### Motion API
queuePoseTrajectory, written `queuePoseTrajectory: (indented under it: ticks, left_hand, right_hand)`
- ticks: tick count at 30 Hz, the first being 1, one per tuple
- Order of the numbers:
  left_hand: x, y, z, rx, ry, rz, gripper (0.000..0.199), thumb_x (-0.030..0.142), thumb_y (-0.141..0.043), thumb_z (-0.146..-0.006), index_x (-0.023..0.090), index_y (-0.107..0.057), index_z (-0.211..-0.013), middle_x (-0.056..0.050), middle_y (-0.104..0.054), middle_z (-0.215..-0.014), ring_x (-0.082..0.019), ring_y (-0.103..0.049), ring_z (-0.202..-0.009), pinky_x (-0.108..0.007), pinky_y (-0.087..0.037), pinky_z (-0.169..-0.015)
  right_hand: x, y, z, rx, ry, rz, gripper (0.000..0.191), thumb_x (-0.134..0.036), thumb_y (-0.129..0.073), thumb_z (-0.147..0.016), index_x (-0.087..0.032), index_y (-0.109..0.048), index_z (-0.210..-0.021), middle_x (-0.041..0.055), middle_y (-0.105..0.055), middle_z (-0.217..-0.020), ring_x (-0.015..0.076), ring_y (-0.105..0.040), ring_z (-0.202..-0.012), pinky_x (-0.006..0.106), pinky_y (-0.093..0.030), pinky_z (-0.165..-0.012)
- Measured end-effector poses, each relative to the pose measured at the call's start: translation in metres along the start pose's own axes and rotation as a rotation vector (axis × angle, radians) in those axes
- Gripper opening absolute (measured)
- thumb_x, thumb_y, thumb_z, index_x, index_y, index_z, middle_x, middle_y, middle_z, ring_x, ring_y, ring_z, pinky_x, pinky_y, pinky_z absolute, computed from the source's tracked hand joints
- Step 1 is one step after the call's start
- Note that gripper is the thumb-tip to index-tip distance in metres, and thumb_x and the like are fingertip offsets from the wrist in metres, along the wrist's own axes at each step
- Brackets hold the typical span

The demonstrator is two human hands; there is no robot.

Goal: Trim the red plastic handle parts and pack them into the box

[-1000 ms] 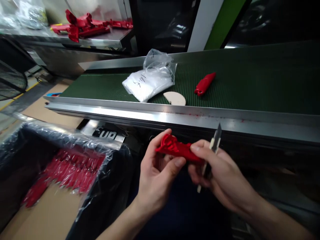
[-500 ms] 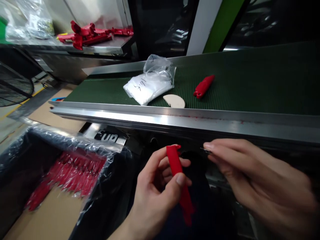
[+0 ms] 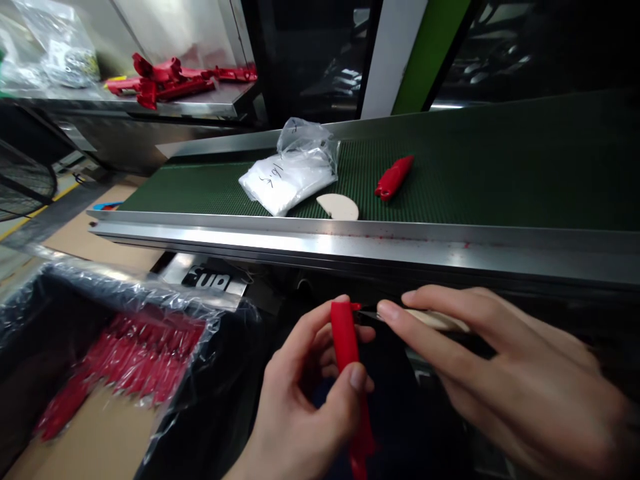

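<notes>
Between the thumb and fingers of my left hand point(image 3: 305, 407) is a long red plastic part point(image 3: 345, 337), tilted, with its upper end away from me. A small red tab juts from that end on the right. My right hand point(image 3: 505, 373) grips a knife point(image 3: 437, 321) with a pale handle. Its thin blade points left and reaches the tab; whether it cuts in cannot be made out. On the green conveyor belt point(image 3: 475, 180) beyond my hands lies another red part point(image 3: 394, 179).
A clear bag of white material point(image 3: 287, 180) and a pale disc with a piece cut away point(image 3: 340, 207) lie on the belt. Its metal rail point(image 3: 300, 239) crosses in front. Left stands a plastic-lined box point(image 3: 220, 347) of wrapped red parts; red pieces point(image 3: 165, 77) lie on a steel table point(image 3: 210, 105).
My right hand has moved left, bringing the blade to the red part's tab, and the knife handle now shows. My left hand keeps its hold; the view has shifted slightly.
</notes>
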State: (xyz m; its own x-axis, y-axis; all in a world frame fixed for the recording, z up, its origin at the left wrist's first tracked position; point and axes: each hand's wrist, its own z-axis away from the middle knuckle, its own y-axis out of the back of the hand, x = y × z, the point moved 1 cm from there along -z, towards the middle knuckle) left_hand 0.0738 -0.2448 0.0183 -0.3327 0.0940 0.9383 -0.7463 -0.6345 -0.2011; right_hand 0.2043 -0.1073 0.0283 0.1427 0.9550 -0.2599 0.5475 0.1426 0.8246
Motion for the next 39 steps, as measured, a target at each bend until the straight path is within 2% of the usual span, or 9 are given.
queuePoseTrajectory:
  ticks: [2,6,10,13,19,25,29,34,39]
  left_hand:
    - [0.001,0.000,0.001,0.005,0.005,-0.012,0.049,0.034,-0.072,-0.080,0.021,-0.056,-0.125,-0.008,-0.071,-0.103,-0.011,-0.062,-0.064,-0.021,-0.046,-0.056]
    - [0.001,-0.001,0.001,0.024,0.008,-0.024,0.051,0.035,-0.073,-0.078,0.020,-0.057,-0.124,-0.007,-0.071,-0.093,-0.017,-0.066,-0.074,-0.023,-0.047,-0.059]
    - [0.001,0.000,0.002,0.039,-0.006,-0.050,0.051,0.034,-0.074,-0.077,0.020,-0.059,-0.124,-0.004,-0.068,-0.073,-0.024,-0.066,-0.089,-0.027,-0.050,-0.069]
    - [0.000,0.000,0.002,0.035,-0.021,-0.061,0.050,0.033,-0.074,-0.078,0.022,-0.059,-0.124,-0.003,-0.067,-0.070,-0.025,-0.066,-0.092,-0.029,-0.051,-0.075]
    - [-0.001,0.002,0.002,0.042,-0.031,-0.079,0.049,0.032,-0.075,-0.076,0.021,-0.062,-0.122,-0.009,-0.070,-0.096,-0.021,-0.067,-0.081,-0.028,-0.052,-0.069]
    - [-0.004,0.004,0.002,-0.118,0.096,0.168,0.051,0.038,-0.075,-0.075,0.020,-0.059,-0.121,-0.010,-0.071,-0.093,-0.011,-0.060,-0.054,-0.021,-0.045,-0.049]
    - [-0.011,0.008,0.001,-0.207,0.197,0.320,0.050,0.037,-0.072,-0.078,0.021,-0.057,-0.123,-0.012,-0.072,-0.095,-0.013,-0.064,-0.054,-0.020,-0.046,-0.049]
    - [-0.014,0.009,-0.002,-0.316,0.200,0.441,0.048,0.036,-0.069,-0.081,0.021,-0.057,-0.125,-0.013,-0.071,-0.098,-0.014,-0.065,-0.055,-0.020,-0.049,-0.049]
    - [-0.014,0.008,-0.002,-0.360,0.198,0.503,0.046,0.034,-0.067,-0.083,0.024,-0.056,-0.127,-0.013,-0.071,-0.099,-0.013,-0.066,-0.055,-0.017,-0.048,-0.048]
  right_hand:
    - [-0.002,0.000,-0.001,0.016,0.046,0.050,0.046,-0.010,-0.042,-0.091,-0.028,-0.060,-0.129,0.0063,-0.064,-0.117,0.0219,-0.059,-0.097,0.034,-0.046,-0.074]
    - [-0.004,0.000,-0.007,0.027,0.116,0.061,0.038,-0.008,-0.052,-0.086,-0.018,-0.065,-0.121,0.0099,-0.067,-0.109,0.0239,-0.059,-0.093,0.034,-0.047,-0.068]
    - [-0.003,-0.002,-0.007,0.024,0.113,0.060,0.041,-0.007,-0.050,-0.086,-0.020,-0.064,-0.122,0.0085,-0.068,-0.109,0.0241,-0.060,-0.094,0.035,-0.048,-0.068]
    - [-0.003,-0.002,-0.005,0.038,0.112,0.075,0.040,-0.007,-0.050,-0.086,-0.020,-0.065,-0.121,0.0087,-0.068,-0.107,0.0245,-0.060,-0.095,0.035,-0.047,-0.068]
    - [-0.001,0.000,-0.005,0.001,0.150,0.081,0.042,-0.005,-0.051,-0.084,-0.018,-0.064,-0.122,0.0082,-0.068,-0.108,0.0239,-0.059,-0.092,0.035,-0.047,-0.067]
    - [0.000,-0.001,-0.004,0.020,0.079,0.008,0.042,-0.003,-0.055,-0.085,-0.019,-0.064,-0.122,0.0092,-0.066,-0.108,0.0224,-0.059,-0.095,0.034,-0.049,-0.073]
    - [-0.002,0.000,-0.003,0.031,0.030,-0.131,0.042,-0.004,-0.054,-0.086,-0.017,-0.062,-0.125,0.0104,-0.065,-0.106,0.0196,-0.060,-0.098,0.029,-0.053,-0.074]
    - [-0.006,-0.006,0.000,0.036,0.014,-0.196,0.043,-0.003,-0.054,-0.086,-0.018,-0.063,-0.125,0.0104,-0.065,-0.109,0.0195,-0.061,-0.098,0.030,-0.054,-0.076]
    - [-0.009,-0.010,0.000,0.067,0.014,-0.227,0.042,-0.001,-0.055,-0.085,-0.017,-0.064,-0.123,0.0104,-0.065,-0.108,0.0186,-0.061,-0.096,0.030,-0.054,-0.076]
